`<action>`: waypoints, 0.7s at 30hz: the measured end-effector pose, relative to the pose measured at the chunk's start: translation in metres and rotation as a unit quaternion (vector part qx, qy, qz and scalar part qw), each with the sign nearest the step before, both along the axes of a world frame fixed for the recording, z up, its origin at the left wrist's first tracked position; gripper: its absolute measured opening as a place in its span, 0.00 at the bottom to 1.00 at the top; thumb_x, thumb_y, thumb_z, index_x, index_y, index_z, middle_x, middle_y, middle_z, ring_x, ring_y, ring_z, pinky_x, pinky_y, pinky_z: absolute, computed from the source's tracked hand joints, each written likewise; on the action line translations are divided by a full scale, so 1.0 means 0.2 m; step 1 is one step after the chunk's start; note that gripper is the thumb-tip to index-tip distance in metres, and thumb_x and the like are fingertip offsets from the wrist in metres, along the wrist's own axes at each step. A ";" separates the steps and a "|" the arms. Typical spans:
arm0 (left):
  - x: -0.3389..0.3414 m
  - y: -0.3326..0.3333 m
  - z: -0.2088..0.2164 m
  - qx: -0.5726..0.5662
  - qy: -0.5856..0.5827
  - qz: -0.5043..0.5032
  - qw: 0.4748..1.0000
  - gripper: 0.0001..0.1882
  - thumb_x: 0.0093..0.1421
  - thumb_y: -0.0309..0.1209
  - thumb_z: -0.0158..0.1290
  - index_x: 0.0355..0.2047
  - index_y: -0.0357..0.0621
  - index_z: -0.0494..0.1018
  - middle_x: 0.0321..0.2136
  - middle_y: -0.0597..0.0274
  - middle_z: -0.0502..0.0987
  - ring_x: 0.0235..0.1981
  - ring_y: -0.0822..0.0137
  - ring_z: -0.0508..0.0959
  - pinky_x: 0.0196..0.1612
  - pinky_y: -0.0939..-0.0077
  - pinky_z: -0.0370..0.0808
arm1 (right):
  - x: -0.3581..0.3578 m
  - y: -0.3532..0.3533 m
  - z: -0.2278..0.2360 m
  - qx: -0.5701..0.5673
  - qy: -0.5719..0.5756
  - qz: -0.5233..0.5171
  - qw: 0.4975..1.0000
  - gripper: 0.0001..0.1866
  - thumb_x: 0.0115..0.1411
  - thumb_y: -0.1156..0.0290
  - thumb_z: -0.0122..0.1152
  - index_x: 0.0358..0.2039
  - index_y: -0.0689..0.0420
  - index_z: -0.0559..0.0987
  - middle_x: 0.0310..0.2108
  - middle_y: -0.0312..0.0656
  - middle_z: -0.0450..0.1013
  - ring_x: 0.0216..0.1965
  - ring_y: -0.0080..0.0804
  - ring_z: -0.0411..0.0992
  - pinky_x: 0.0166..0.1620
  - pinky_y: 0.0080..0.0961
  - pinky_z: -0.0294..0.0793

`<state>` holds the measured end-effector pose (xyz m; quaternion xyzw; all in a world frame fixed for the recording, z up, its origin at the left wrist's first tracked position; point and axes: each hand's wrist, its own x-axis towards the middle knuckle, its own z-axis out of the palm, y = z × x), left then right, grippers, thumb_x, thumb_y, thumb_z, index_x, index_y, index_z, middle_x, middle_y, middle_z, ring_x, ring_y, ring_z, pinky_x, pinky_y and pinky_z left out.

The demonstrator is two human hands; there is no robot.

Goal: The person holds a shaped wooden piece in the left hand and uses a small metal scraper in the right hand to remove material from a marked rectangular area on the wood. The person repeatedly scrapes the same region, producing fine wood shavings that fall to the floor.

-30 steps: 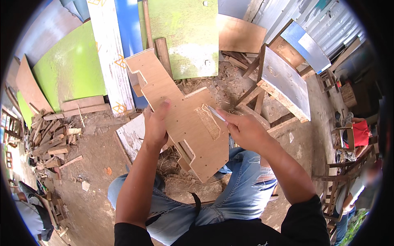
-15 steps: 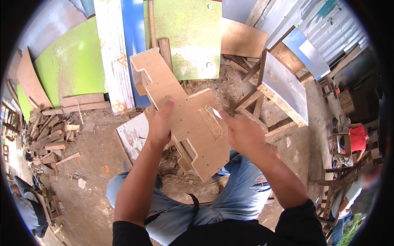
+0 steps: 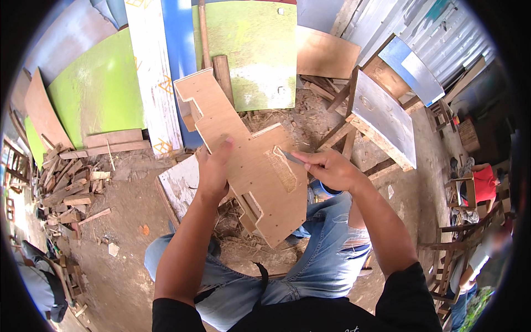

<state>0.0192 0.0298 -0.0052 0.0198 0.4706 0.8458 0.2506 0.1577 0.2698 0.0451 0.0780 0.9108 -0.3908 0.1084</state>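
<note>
A plywood panel piece [image 3: 249,166] with stepped cut-outs and side pieces underneath lies slanted above my knees. My left hand [image 3: 214,169] grips its left edge, thumb on top and fingers hidden below. A rough, pale rectangular patch [image 3: 286,172] marks the panel's right half. In my right hand [image 3: 331,169] is a flat metal blade [image 3: 293,157]. Its tip meets the panel near the patch's upper right corner, and its handle is hidden by my fingers. Partly covered below my right hand is a blue-rimmed round container [image 3: 326,191].
A white-topped board [image 3: 181,185] sits under the panel's left side. Wood scraps [image 3: 66,188] pile up at left. Green sheets [image 3: 249,61] lean at the back. A wooden frame with a grey top [image 3: 384,116] stands at right. Other people [image 3: 484,185] work at far right.
My right hand has moved a little right and turned, so more of the blade shows at the patch's upper corner. The blue-rimmed container has come into sight. My left hand keeps its grip.
</note>
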 end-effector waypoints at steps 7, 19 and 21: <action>0.00 0.00 0.00 0.006 0.016 -0.007 1.000 0.21 0.66 0.33 0.53 0.56 0.38 0.66 0.46 0.56 0.76 0.44 0.62 0.79 0.47 0.63 0.79 | 0.00 0.00 0.03 0.069 0.050 0.042 0.995 0.21 0.64 0.79 0.53 0.57 0.53 0.76 0.42 0.44 0.81 0.24 0.29 0.65 0.34 0.26 0.70; 0.00 -0.01 0.02 0.032 -0.007 -0.008 0.999 0.25 0.63 0.32 0.57 0.57 0.37 0.65 0.49 0.54 0.75 0.48 0.61 0.78 0.50 0.63 0.77 | 0.06 -0.12 0.06 -0.029 0.074 -0.073 0.994 0.22 0.67 0.73 0.55 0.62 0.55 0.72 0.26 0.40 0.71 0.29 0.19 0.65 0.36 0.22 0.70; 0.00 -0.01 0.02 0.026 -0.009 -0.007 1.000 0.25 0.63 0.32 0.58 0.57 0.37 0.65 0.49 0.54 0.75 0.48 0.61 0.78 0.50 0.64 0.77 | 0.06 -0.16 0.09 -0.063 0.125 -0.106 0.984 0.21 0.66 0.71 0.58 0.60 0.55 0.74 0.24 0.39 0.69 0.29 0.19 0.67 0.35 0.24 0.71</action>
